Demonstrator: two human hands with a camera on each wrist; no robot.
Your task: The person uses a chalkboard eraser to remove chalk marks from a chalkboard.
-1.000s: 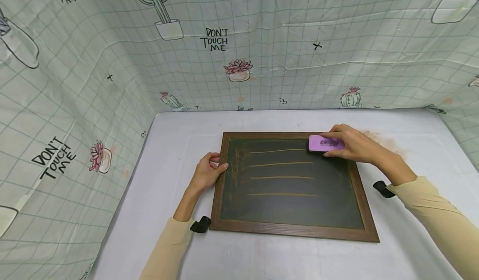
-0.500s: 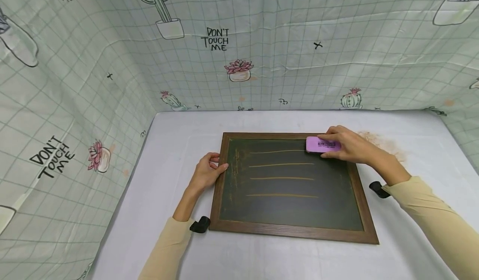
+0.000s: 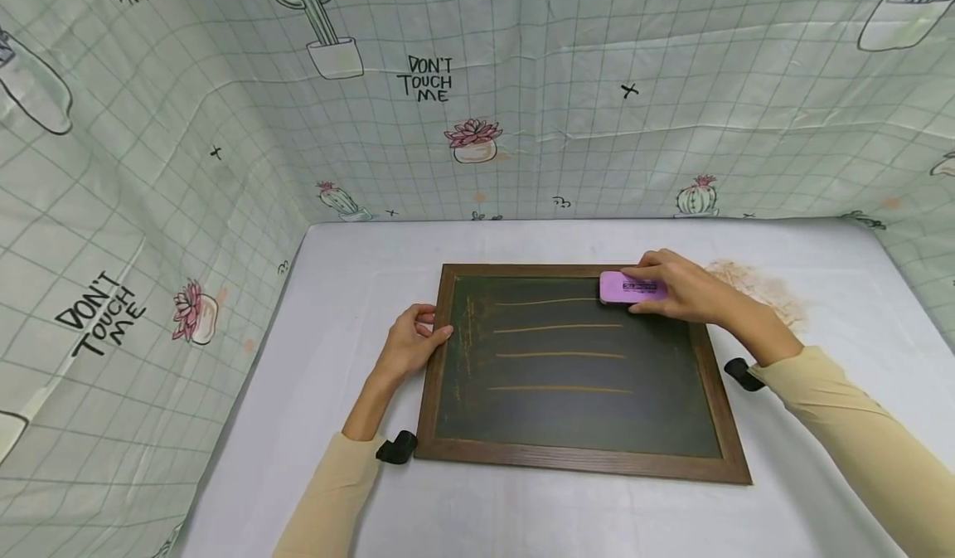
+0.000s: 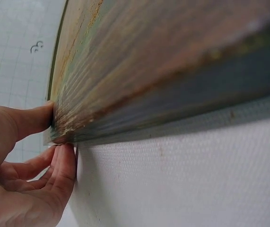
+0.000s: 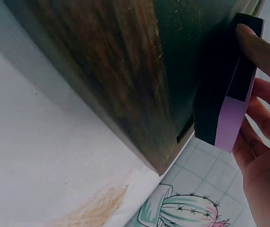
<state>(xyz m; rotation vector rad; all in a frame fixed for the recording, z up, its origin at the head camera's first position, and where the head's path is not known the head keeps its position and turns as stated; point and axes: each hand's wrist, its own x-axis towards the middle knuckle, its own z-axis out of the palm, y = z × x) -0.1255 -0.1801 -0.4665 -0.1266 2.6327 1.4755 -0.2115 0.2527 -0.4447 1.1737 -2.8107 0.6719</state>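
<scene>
A chalkboard (image 3: 567, 421) in a brown wooden frame lies on the white table, with several yellow chalk lines across its dark surface and smudges at its left. My left hand (image 3: 410, 341) pinches the left side of the frame (image 4: 139, 52), thumb on top and fingertips at the lower edge in the left wrist view. Near the board's upper right, my right hand (image 3: 675, 284) grips a purple chalkboard eraser (image 3: 630, 288) between thumb and fingers. Its dark felt side faces the board at the right end of the top line. In the right wrist view the eraser (image 5: 229, 120) stands close against the dark surface.
Beyond the right arm, an orange-brown dust stain (image 3: 761, 288) marks the white table (image 3: 358, 268). A cactus-print cloth (image 3: 552, 127) hangs behind and at the sides. Black wrist cameras (image 3: 397, 448) sit by both sleeves.
The right hand has slid the eraser a little to the left along the top of the board. The left hand keeps its place on the frame.
</scene>
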